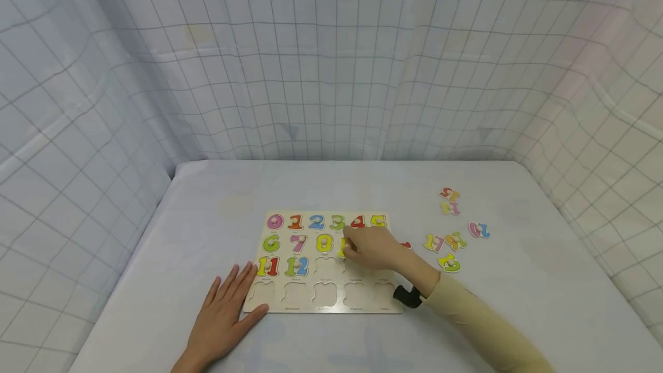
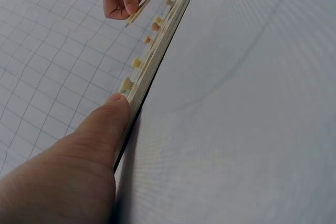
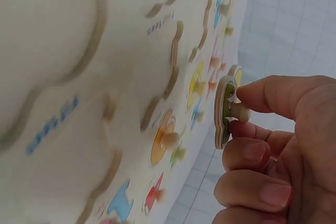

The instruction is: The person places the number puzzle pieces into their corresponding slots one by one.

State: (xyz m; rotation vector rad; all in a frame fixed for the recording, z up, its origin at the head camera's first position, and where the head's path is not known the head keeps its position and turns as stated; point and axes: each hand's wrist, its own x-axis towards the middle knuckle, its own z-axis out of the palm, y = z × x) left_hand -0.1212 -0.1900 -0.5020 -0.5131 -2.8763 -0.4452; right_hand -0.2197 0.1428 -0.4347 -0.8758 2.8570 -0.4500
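While the left hand (image 1: pixel 223 315) lies with its fingers straight and a little spread along the left edge of a pale wooden number-puzzle board (image 1: pixel 334 304), its thumb touching the lower left corner, the right hand (image 1: pixel 374 246) is over the right part of the board. Thumb and finger of this right hand pinch the round wooden knob (image 3: pixel 240 112) of a yellow and green wooden puzzle piece (image 3: pixel 226 106), the other fingers curled beneath; the piece is tilted on edge and apart from the board, and its number cannot be read. The board lies on a white cloth-covered table (image 1: pixel 217 206). Its top row carries knobbed numbers from a magenta 0 (image 1: pixel 275 221) to a yellow 5 (image 1: pixel 378 220); below come a green 6 (image 1: pixel 271 243), a pink 7 (image 1: pixel 298 243) and a yellow 8 (image 1: pixel 324 242), with what follows hidden by the hand. A yellow and red 11 (image 1: pixel 267 266) and a green and blue 12 (image 1: pixel 297 266) sit in the third row, followed by bare recesses; shaped recesses (image 1: pixel 325 294) run along the bottom row. Well to the right lie loose pieces, among them a red and blue one (image 1: pixel 479 230) and a yellow and green one (image 1: pixel 449 263). A pale yellow sleeve (image 1: pixel 481 315) covers the right forearm, and white gridded curtains (image 1: pixel 331 45) surround the table.
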